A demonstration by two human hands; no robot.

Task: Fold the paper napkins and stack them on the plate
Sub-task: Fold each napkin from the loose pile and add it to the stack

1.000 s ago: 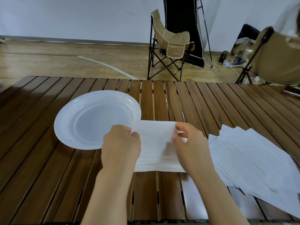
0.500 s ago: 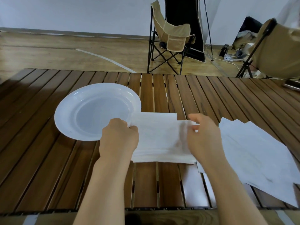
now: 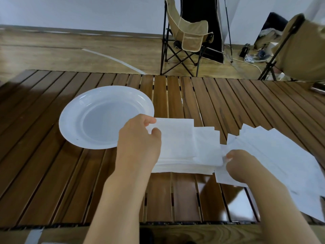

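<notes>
Since half a second ago the right hand [image 3: 243,166] has slid from the far right edge of the napkin [image 3: 177,143] down toward its near right corner, where thumb and fingertips now pinch the top layer. That corner looks to be lifted a little off the layers below, though the white on white makes this hard to be sure of. The left hand [image 3: 139,143] has kept its place at the napkin's far left corner, fingers curled round the edge and gripping it.

The napkin lies flat on the slatted table [image 3: 246,103], near its front edge and about midway along it, its long axis running left to right between the two hands. Its left end just meets the right rim of the plate [image 3: 70,120], which holds nothing yet. A spread pile of unfolded napkins [image 3: 281,155] covers the table's right side, just beside and partly under the right hand.

The step in hand appears to be another fold. The plate sits directly left of the napkin, so the left hand is the nearer one for the transfer; the right would need to bring its end across toward the left first, along that long axis.
</notes>
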